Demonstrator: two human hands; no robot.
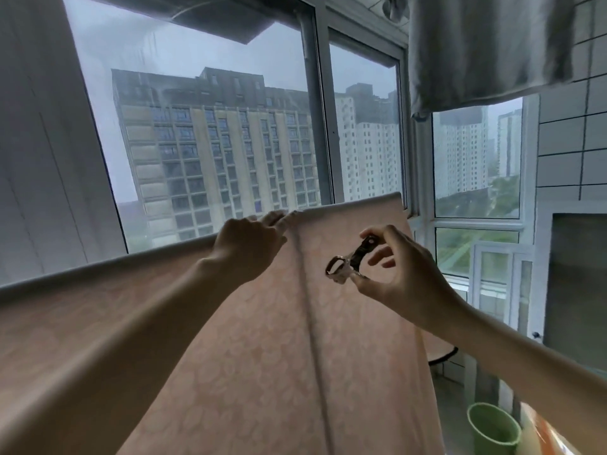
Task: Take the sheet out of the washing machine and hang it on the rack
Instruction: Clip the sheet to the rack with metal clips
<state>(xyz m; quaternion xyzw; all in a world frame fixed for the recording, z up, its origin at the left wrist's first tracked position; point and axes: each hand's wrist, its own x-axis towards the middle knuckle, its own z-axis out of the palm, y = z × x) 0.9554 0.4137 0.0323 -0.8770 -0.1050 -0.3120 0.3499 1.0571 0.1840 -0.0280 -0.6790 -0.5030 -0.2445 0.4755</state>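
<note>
A pale pink patterned sheet (256,339) hangs draped over a rack bar that runs from lower left up to the middle right; the bar itself is hidden under the cloth. My left hand (249,244) rests on the sheet's top fold with its fingers laid over the edge. My right hand (400,270) is just to the right, in front of the sheet, and pinches a metal clothes clip (349,259) between thumb and fingers. The clip is a little below the top fold and does not touch it.
Large windows (210,133) fill the wall behind the sheet. A grey cloth (486,44) hangs overhead at the upper right. A green bucket (492,428) stands on the floor at the lower right beside an orange-and-white object (545,438). A tiled wall (578,126) closes the right side.
</note>
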